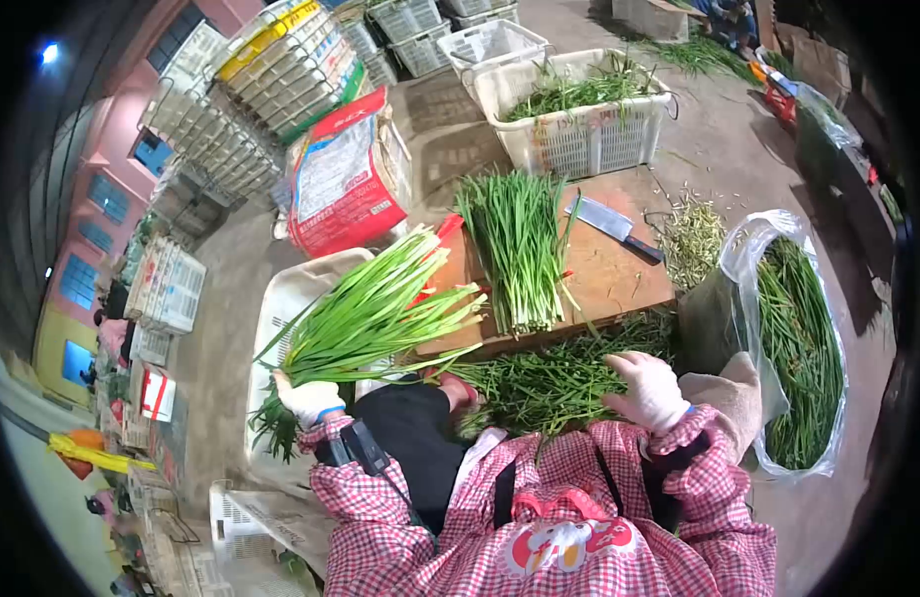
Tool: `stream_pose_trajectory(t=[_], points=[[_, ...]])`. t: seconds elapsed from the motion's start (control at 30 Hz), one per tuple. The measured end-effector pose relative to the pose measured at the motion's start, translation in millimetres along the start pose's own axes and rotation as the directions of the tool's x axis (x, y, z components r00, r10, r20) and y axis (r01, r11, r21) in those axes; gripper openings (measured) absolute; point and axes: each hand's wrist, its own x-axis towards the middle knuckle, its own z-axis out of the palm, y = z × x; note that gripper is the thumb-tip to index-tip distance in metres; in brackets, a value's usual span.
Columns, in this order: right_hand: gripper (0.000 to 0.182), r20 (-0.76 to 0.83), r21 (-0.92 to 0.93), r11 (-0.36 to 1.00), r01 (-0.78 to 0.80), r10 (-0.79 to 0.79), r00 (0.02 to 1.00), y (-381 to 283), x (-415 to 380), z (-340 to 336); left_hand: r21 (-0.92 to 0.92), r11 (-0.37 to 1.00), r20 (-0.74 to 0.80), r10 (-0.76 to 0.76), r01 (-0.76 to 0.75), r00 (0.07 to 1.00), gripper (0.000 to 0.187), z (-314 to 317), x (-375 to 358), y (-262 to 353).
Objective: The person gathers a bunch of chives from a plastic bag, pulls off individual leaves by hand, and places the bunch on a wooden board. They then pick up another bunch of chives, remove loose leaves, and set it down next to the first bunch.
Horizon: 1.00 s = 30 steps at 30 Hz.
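Observation:
My left hand [311, 400], in a white glove, is closed round the leafy end of a large bunch of garlic chives [366, 323]. Their pale stem ends fan out up and to the right, over the edge of the wooden board [619, 294]. My right hand [651, 390], also gloved, is held with fingers apart above a heap of loose chives [559, 376] and grips nothing. A second bunch of chives [515, 249] lies on the board, stems toward me. Beside it rests a cleaver [609, 221] with a dark handle.
A clear plastic-lined sack of greens [798, 348] stands at my right. Trimmed stem bits [694, 239] lie beyond it. A white crate [579, 139] with chives is ahead. At my left are a white basket [266, 318] and a red-and-white sack [346, 179].

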Motion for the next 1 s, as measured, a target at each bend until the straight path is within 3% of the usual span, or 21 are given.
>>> stream_pose_trajectory(t=[0.07,0.13,0.17,0.2,0.27,0.3,0.4,0.43,0.47,0.53,0.57,0.6,0.67,0.73,0.77,0.87,0.93,0.97,1.0], points=[[0.056,-0.068,0.345,0.938,0.04,-0.017,0.998,-27,19,14,0.025,0.999,-0.044,0.025,-0.024,0.999,0.049,-6,9,-3],[0.055,-0.076,0.618,0.784,0.063,-0.02,0.997,-45,40,37,0.038,0.998,0.022,-0.058,0.057,0.998,0.051,-18,20,-2],[0.056,0.079,0.862,0.501,-0.079,0.02,0.997,-56,50,45,0.045,0.999,-0.018,-0.012,0.012,1.0,0.052,-12,14,-5],[0.057,0.235,0.961,0.147,-0.232,-0.001,0.972,-66,60,55,0.044,0.999,-0.015,-0.01,0.01,1.0,0.052,-12,11,-5],[0.069,0.257,0.962,-0.078,-0.263,-0.07,0.964,-76,73,96,0.055,0.998,0.05,-0.023,0.02,0.998,0.053,-12,5,-6],[0.082,0.256,0.967,0.003,-0.257,-0.088,0.963,-88,80,99,0.008,0.999,-0.001,-0.038,0.038,0.999,0.053,-4,-2,-7],[0.078,0.202,0.954,-0.193,-0.23,-0.154,0.967,-118,93,106,0.075,0.995,0.08,-0.072,0.066,0.994,0.053,-6,-9,-7],[0.062,0.214,0.934,-0.257,-0.249,-0.157,0.964,-124,95,103,0.089,0.992,0.033,-0.094,0.09,0.995,0.054,-4,-11,-7],[0.062,0.212,0.934,-0.259,-0.247,-0.155,0.965,-123,94,104,0.092,0.992,0.036,-0.095,0.091,0.995,0.054,-1,-13,-8],[0.04,0.391,0.917,-0.017,-0.398,-0.147,0.909,-119,94,107,-0.007,0.997,0.004,-0.078,0.078,0.997,0.056,6,-17,-14],[0.023,0.243,0.967,-0.03,-0.252,-0.18,0.953,-112,90,125,-0.006,0.999,0.002,-0.049,0.049,0.999,0.058,9,-18,-18],[0.021,0.294,0.951,-0.047,-0.306,-0.176,0.94,-107,82,125,-0.008,0.999,0.004,-0.046,0.046,0.999,0.058,13,-21,-21],[0.02,0.424,0.903,0.046,-0.427,-0.254,0.869,-89,67,113,-0.011,0.998,-0.011,-0.065,0.065,0.998,0.058,21,-31,-21],[0.023,0.391,0.92,0.123,-0.371,-0.324,0.861,-61,52,102,-0.001,0.998,-0.026,-0.07,0.07,0.997,0.056,27,-40,-17],[0.024,0.386,0.921,0.087,-0.381,-0.346,0.855,-50,45,94,0.013,0.997,0.013,-0.071,0.07,0.997,0.055,26,-41,-16],[0.025,0.49,0.869,0.254,-0.425,-0.324,0.809,-12,21,62,0.033,0.999,0.074,-0.007,0.005,0.997,0.053,19,-37,-14],[0.025,0.659,0.653,0.676,-0.341,-0.285,0.696,17,17,61,0.016,1.0,0.067,-0.002,0.001,0.998,0.049,18,-37,-11],[0.027,0.732,0.293,0.947,-0.135,-0.132,0.668,15,16,54,0.017,1.0,0.069,0.0,-0.002,0.998,0.049,19,-38,-10],[0.029,0.729,-0.145,0.985,0.094,0.042,0.683,2,19,33,0.017,1.0,0.08,0.024,-0.025,0.997,0.048,22,-42,-11]])
